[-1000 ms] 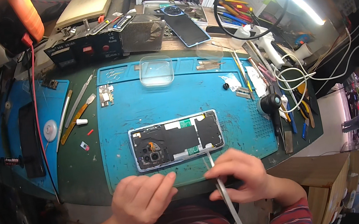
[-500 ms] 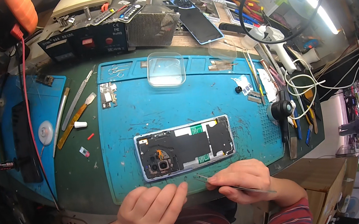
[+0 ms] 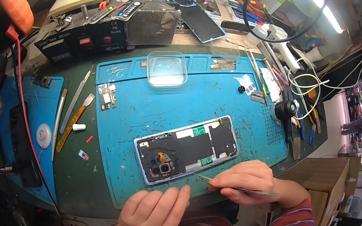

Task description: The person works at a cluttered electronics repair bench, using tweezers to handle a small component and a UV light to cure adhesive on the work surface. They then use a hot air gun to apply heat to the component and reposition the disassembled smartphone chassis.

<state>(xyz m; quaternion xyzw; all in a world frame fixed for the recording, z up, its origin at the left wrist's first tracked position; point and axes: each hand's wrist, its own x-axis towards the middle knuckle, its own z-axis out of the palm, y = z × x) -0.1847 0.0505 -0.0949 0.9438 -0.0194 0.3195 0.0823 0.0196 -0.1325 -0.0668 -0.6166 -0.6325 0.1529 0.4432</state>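
Note:
An opened phone (image 3: 194, 148) lies lengthwise on the blue work mat (image 3: 121, 122), its back cover off and black inner plates and camera lenses showing. Just below its lower edge, my right hand (image 3: 246, 179) grips thin metal tweezers (image 3: 254, 192). Their tips point up and left toward the phone's near edge and look pressed together. My left hand (image 3: 155, 213) is closed beside them, fingers curled toward the tweezer tips. Whatever its fingertips may hold is too hidden to make out. Neither hand touches the phone.
A clear plastic box (image 3: 166, 69) stands behind the phone. At left lie a scalpel-like blade (image 3: 77, 99), an amber-handled brush (image 3: 73, 126) and a white cap (image 3: 78, 127). Right of the mat are a black round-headed tool (image 3: 284, 109) and a white cable (image 3: 300, 83). A black powered unit (image 3: 82, 44) sits behind.
The tweezer tips, slightly apart before, now look closed together. Both hands stay nearly in place; the whole view has shifted slightly.

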